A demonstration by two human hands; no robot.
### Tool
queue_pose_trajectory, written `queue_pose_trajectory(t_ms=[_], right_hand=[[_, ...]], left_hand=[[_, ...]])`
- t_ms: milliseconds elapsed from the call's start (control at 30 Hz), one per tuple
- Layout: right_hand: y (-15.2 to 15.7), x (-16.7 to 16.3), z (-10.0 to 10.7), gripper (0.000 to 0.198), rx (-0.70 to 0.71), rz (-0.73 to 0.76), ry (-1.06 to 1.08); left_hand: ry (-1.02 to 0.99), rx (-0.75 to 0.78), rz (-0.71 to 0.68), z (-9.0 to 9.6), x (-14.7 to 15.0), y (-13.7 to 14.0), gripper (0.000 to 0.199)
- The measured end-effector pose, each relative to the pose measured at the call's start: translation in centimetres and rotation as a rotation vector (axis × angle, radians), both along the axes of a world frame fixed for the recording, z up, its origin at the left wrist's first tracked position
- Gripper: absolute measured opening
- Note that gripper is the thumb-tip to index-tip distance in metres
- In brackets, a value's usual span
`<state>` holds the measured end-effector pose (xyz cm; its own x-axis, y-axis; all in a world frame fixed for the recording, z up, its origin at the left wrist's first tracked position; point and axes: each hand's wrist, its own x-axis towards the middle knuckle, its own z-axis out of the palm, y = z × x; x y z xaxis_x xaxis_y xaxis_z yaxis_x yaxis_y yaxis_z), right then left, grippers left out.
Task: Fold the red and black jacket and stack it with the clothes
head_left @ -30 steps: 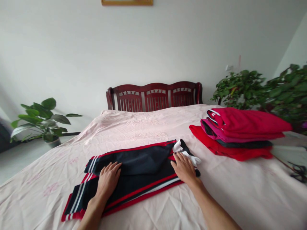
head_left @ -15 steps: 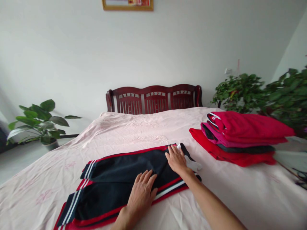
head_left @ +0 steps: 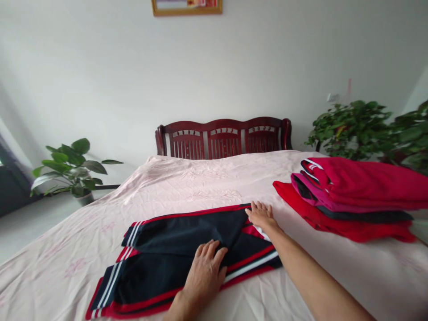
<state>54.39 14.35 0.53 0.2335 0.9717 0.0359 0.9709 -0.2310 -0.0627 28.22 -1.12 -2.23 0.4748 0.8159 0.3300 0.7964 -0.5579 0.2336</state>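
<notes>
Navy trousers [head_left: 167, 236] with red edging and white stripes lie flat on the bed, their striped cuffs to the left and waist end to the right. My left hand [head_left: 206, 271] rests with fingers apart on the near leg, around the middle of its length. At the far corner of the waist end, my right hand [head_left: 261, 215] lies with its fingers spread over the fabric edge. A bit of red and white cloth shows just below that wrist. Part of the waist is hidden under my right forearm.
A stack of folded red, pink and dark clothes [head_left: 361, 196] sits on the right of the pink bedsheet [head_left: 187, 183]. Behind the bed stands a dark red wooden headboard [head_left: 224, 138]. Potted plants flank it, one left [head_left: 80, 169] and others right [head_left: 354, 127].
My right hand has moved right to the waist end's corner, and the loose dark and white cloth there is now mostly tucked in. My left hand stays on the leg. The view has turned slightly left.
</notes>
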Motion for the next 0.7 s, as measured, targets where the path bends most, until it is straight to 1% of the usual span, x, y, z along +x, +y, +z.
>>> queue_pose_trajectory(t_ms=[67,133,167,233,300,333,400,467,533,633,700], right_hand=[[-0.8,-1.1,0.6,0.067,0.032,-0.004,-0.015],[-2.1,-2.7,0.8,0.065,0.111,0.073,-0.029],[-3.0,-3.6,0.7,0.063,0.154,0.155,-0.028],[-5.1,-5.3,0.0,0.059,0.21,0.373,-0.013],[-7.2,-6.7,-1.2,0.057,0.193,0.571,0.002],[-8.2,-7.3,-1.9,0.056,0.177,0.625,0.004],[-9.6,-7.9,-3.0,0.056,0.165,0.637,0.005],[-10.2,-8.2,-3.7,0.058,0.175,0.589,0.011],[-10.3,-8.2,-3.9,0.058,0.192,0.564,0.012],[-10.1,-8.2,-4.0,0.057,0.221,0.56,0.02],[-10.0,-8.1,-4.0,0.057,0.242,0.553,0.036]], left_hand=[[0.006,0.001,-0.007,0.2,0.0,0.0,0.046],[0.006,0.006,-0.022,0.4,0.0,-0.1,0.046],[-0.001,0.012,-0.031,0.5,0.0,-0.1,0.045],[-0.03,0.029,-0.039,0.6,0.0,-0.2,0.043],[-0.083,0.053,-0.031,0.6,-0.1,-0.4,0.038],[-0.111,0.067,-0.023,0.5,-0.2,-0.5,0.035],[-0.148,0.097,-0.002,0.6,-0.7,-0.6,0.033],[-0.15,0.132,0.038,0.9,-1.6,-0.8,0.032],[-0.131,0.163,0.127,1.5,-3.3,-0.8,0.033],[-0.096,0.185,0.361,2.9,-7.3,-0.6,0.034],[-0.096,0.141,0.559,3.7,-11.0,-0.3,0.036]])
